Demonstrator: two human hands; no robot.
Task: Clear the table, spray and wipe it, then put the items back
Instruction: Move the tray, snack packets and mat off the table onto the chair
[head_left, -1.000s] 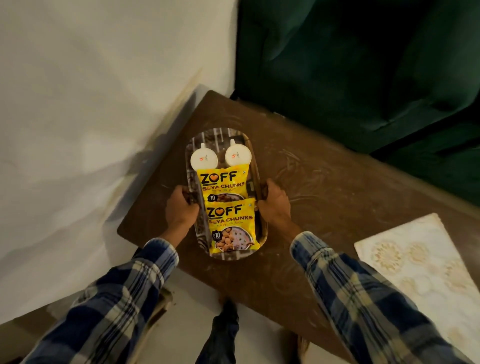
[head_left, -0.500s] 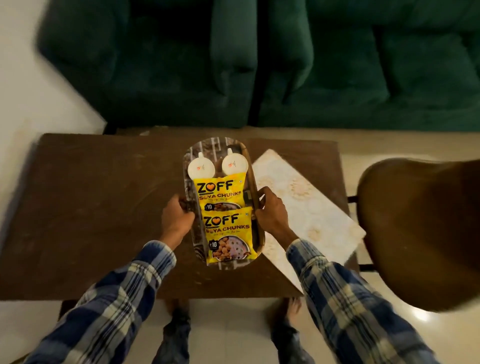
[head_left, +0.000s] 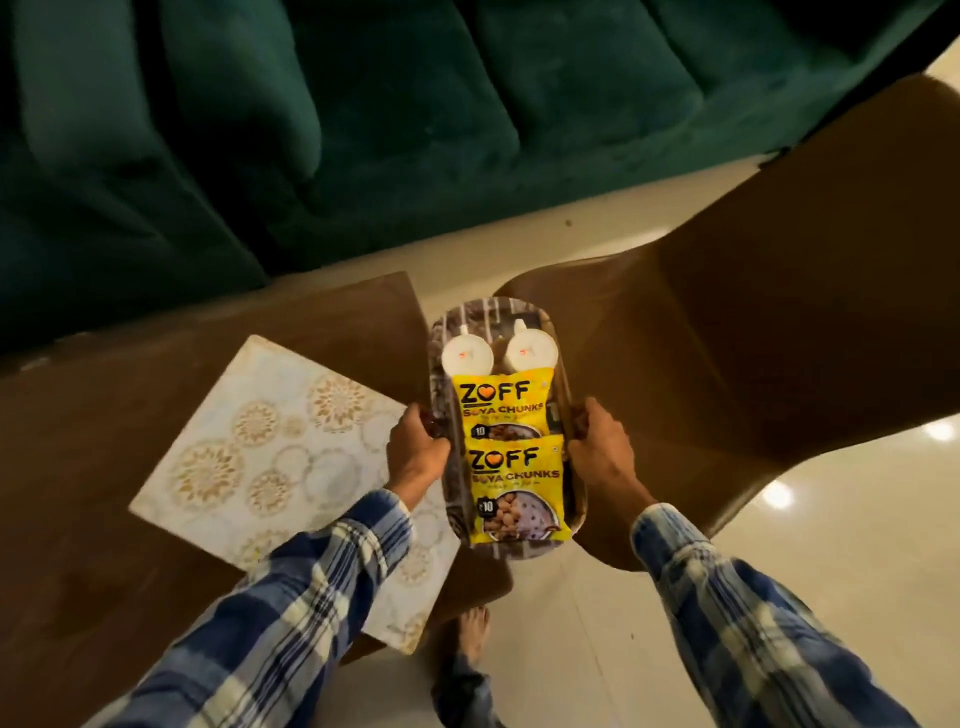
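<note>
An oval patterned tray (head_left: 442, 343) is held in the air between the brown table (head_left: 130, 597) and a brown chair (head_left: 753, 332). My left hand (head_left: 415, 452) grips its left rim and my right hand (head_left: 602, 452) grips its right rim. On the tray lie two yellow ZOFF soya chunks packets (head_left: 511, 483) and, at the far end, two small white bottles (head_left: 498, 353). A white mat with gold circles (head_left: 260, 447) lies on the table's right end, partly under my left arm.
A dark green sofa (head_left: 363, 114) fills the far side. The brown chair's seat is just right of the tray. Glossy cream floor (head_left: 831, 519) shows below, with my bare foot (head_left: 472, 634) near the table corner.
The tray has been carried to the right, from over the middle of the table past its right edge toward the chair. Both hands have kept their grip.
</note>
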